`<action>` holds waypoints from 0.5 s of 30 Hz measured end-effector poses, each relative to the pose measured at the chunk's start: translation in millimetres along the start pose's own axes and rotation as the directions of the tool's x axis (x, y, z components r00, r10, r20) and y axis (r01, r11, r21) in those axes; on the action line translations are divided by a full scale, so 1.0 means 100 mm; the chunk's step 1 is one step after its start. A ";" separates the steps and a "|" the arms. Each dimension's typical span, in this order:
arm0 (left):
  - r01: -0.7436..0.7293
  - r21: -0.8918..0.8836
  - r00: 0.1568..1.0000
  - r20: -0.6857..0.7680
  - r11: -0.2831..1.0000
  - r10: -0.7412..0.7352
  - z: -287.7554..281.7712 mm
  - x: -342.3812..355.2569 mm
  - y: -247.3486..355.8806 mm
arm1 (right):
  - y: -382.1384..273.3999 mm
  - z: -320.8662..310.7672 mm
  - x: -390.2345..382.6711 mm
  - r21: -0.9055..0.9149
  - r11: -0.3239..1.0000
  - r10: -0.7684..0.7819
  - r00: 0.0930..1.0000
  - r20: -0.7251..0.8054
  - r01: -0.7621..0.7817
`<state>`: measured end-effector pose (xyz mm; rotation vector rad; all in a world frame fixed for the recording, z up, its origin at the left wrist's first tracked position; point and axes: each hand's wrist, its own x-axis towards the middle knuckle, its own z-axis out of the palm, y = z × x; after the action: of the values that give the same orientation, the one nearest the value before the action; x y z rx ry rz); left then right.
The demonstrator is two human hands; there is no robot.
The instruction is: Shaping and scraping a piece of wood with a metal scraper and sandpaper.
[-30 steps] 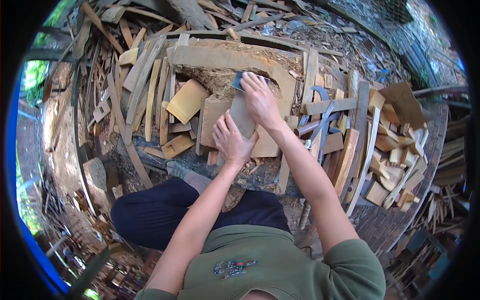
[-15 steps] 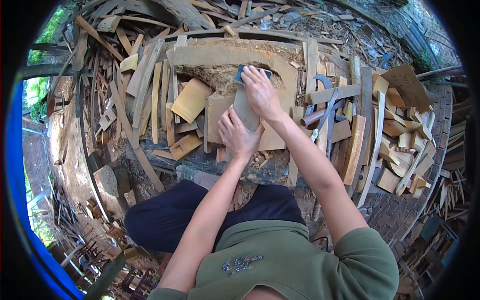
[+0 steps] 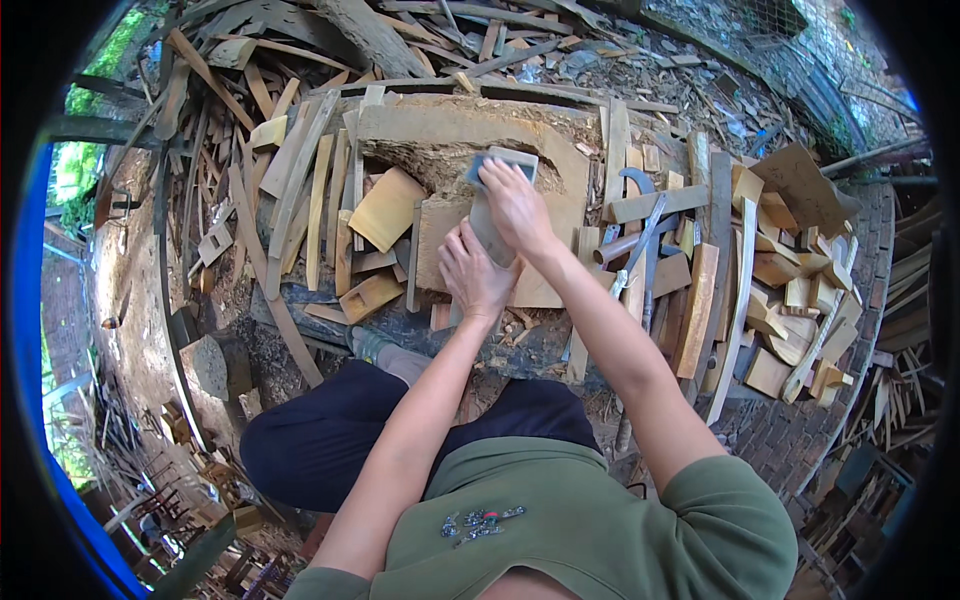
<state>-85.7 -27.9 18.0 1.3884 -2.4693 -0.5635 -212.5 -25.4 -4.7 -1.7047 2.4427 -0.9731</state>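
Observation:
A grey wooden piece [image 3: 485, 230] lies slanted on a thick, rough wooden block [image 3: 555, 250] with a crumbled hollow in its top. My right hand [image 3: 515, 205] presses a small blue abrasive-looking pad [image 3: 479, 168] on the upper end of the grey piece, fingers together over it. Below it, my left hand [image 3: 475, 268] is wrapped round the lower part of the grey piece, steadying it against the block. Part of the grey piece is hidden under both hands.
Loose yellow offcuts [image 3: 385, 210] and long strips [image 3: 320, 210] crowd the left. At the right lie a hooked metal tool [image 3: 632, 177], steel blades, battens [image 3: 695, 310] and piled wood blocks [image 3: 800, 300]. Scrap wood [image 3: 350, 40] covers the ground beyond. My crossed legs [image 3: 310, 430] are below.
My right hand and the blue pad have shifted slightly, leaving more of the grey piece's upper end showing. My left hand keeps its grip. The view has shifted a little.

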 end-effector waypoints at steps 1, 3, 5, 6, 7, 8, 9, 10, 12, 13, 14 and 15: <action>0.012 0.038 1.000 0.002 0.999 -0.012 0.00 0.00 -0.05 | -0.11 -0.03 -0.13 0.082 0.996 0.033 0.999 -0.014 -0.032; 0.037 0.071 0.999 -0.006 0.997 -0.037 0.04 -0.04 -0.09 | -0.31 -0.21 -0.44 0.119 0.993 0.022 0.999 0.027 -0.025; 0.023 0.084 0.997 -0.075 0.996 -0.016 0.07 -0.02 -0.15 | -0.34 -0.28 -0.51 0.151 0.988 0.030 0.998 0.061 -0.039; 0.014 0.087 0.998 -0.068 0.996 -0.008 0.00 -0.01 -0.10 | -0.27 -0.27 -0.50 0.164 0.986 -0.010 0.999 0.051 0.001; 0.009 0.073 1.000 -0.013 0.997 -0.008 -0.08 0.00 -0.05 | -0.18 -0.23 -0.45 0.180 0.983 -0.050 0.998 0.038 0.042; -0.001 0.062 0.999 0.049 0.998 -0.002 -0.13 -0.03 0.01 | -0.01 -0.10 -0.36 0.187 0.981 -0.037 0.997 -0.066 0.048; -0.023 0.066 0.998 0.061 0.998 0.019 -0.13 -0.08 0.05 | 0.15 -0.04 -0.22 0.206 0.978 0.013 0.991 -0.136 0.016; -0.059 0.071 0.996 0.065 0.996 0.054 -0.11 -0.11 0.10 | 0.30 -0.01 -0.09 0.222 0.975 0.065 0.975 -0.212 -0.017; -0.144 0.017 0.989 0.033 0.989 0.144 -0.04 -0.22 0.10 | 0.47 0.06 0.01 0.216 0.974 0.111 0.976 -0.186 -0.070; -0.184 0.007 0.981 0.062 0.983 0.183 -0.05 -0.31 0.05 | 0.55 0.06 -0.03 0.216 0.971 0.133 0.981 -0.141 -0.100; -0.178 0.019 0.981 0.078 0.984 0.176 -0.13 -0.39 -0.09 | 0.49 0.04 -0.07 0.216 0.969 0.158 0.976 -0.149 -0.124; -0.160 0.036 0.984 0.088 0.987 0.156 -0.25 -0.47 -0.23 | 0.33 -0.03 -0.12 0.245 0.956 0.221 0.945 -0.240 -0.162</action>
<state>-33.6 -3.6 28.6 1.1919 -2.6439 -0.5483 -236.9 -6.1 -22.4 -1.3113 2.4738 -1.4651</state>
